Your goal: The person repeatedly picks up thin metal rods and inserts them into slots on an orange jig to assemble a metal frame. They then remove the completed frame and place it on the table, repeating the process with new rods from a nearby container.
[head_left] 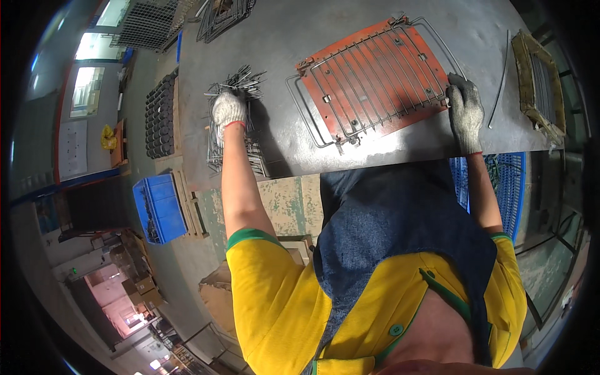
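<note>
My left hand (229, 110), in a white knit glove, is curled down into a pile of short metal wires (245, 82); its fingertips are mostly hidden among them. The pile lies in and over a wire holder near the table's left side. My right hand (465, 114), gloved with grey, dirty fingers, closes at the right corner of a wire loop that reaches past a red metal plate (400, 69). On that plate lies a wire grid (372, 75) of thin parallel rods inside a bent frame. Another wire loop (306, 119) sticks out from the plate's left side.
Everything rests on a grey metal table (284, 37). At its right are a curved loose rod (498, 81) and a worn framed box (526, 78) with rods. Bent wire frames (225, 19) lie at the far left. Blue bins (161, 208) stand below the table.
</note>
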A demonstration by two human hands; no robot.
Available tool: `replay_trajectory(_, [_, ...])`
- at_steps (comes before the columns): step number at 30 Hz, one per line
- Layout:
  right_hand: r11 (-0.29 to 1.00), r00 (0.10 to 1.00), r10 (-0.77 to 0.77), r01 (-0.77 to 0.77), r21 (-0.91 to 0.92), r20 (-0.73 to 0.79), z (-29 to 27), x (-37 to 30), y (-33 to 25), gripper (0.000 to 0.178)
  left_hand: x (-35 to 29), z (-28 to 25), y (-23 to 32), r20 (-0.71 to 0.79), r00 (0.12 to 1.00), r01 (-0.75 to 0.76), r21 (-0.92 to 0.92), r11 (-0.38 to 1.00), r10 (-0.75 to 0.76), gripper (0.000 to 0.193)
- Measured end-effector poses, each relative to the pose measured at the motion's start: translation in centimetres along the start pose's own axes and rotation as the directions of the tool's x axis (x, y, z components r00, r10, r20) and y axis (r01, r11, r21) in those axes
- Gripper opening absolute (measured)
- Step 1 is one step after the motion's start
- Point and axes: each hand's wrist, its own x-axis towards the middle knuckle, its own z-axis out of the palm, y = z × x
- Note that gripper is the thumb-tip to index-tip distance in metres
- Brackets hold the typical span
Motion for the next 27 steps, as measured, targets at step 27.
replay_trajectory(27, [0.693, 0.705, 0.211, -0.597, 0.405, 0.678, 2.0, -5.6, -14.8, 0.037, -13.7, -5.5, 17.4, 0.372, 0.822, 0.567, -0.612, -0.552, 0.432, 0.008])
